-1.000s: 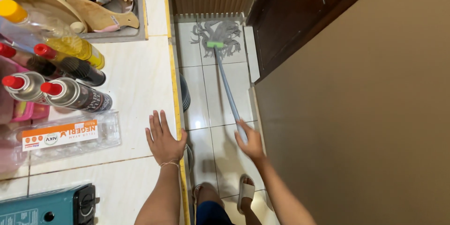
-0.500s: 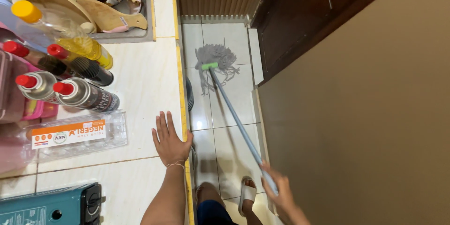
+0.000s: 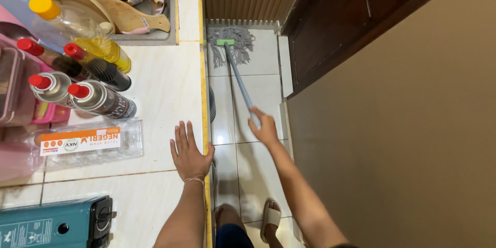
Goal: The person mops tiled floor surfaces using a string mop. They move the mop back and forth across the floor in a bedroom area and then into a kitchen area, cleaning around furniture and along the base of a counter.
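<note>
My right hand (image 3: 265, 128) grips the grey handle of a mop (image 3: 236, 71). Its grey string head with a green clamp (image 3: 229, 42) lies on the white floor tiles at the far end of the narrow aisle, against a ribbed threshold. My left hand (image 3: 189, 151) rests flat, fingers spread, on the white tiled counter (image 3: 160, 88) at its yellow-trimmed edge. My feet in pale sandals (image 3: 270, 216) stand on the tiles below.
On the counter stand several bottles with red and yellow caps (image 3: 82, 67), a clear plastic egg box (image 3: 88, 143), a teal portable stove (image 3: 57, 225) and pink containers (image 3: 20, 93). A sink with wooden boards (image 3: 119, 10) lies beyond. A tan wall (image 3: 403, 139) and a dark wooden door (image 3: 336, 20) close the right side.
My right hand pulled the mop back toward me, then pushed it forward again to the far end of the aisle. My left hand stayed on the counter edge.
</note>
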